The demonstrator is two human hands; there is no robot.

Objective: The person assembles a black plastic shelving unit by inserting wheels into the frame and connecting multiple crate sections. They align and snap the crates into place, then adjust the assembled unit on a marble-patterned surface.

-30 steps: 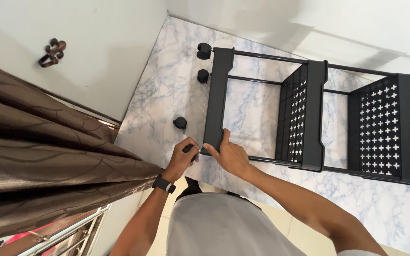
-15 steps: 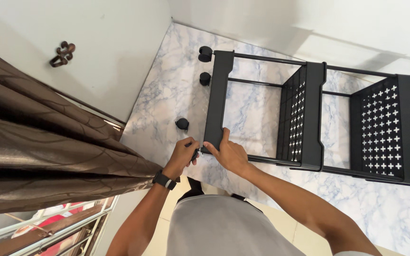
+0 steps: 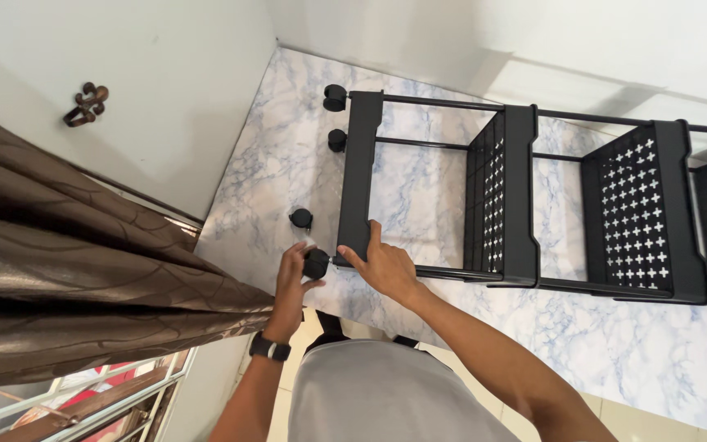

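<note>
I am pinching a small black caster wheel (image 3: pixel 316 263) in my left hand (image 3: pixel 292 278), pressing it against the near corner of the black rack (image 3: pixel 359 176) lying on its side on the marble-patterned mat (image 3: pixel 280 164). My right hand (image 3: pixel 382 263) is gripping that end panel, forefinger stretched upward. The wheel's stem is hidden. A loose caster (image 3: pixel 300 218) is lying just beside; the brown curtain (image 3: pixel 75 254) is crowding the left.
</note>
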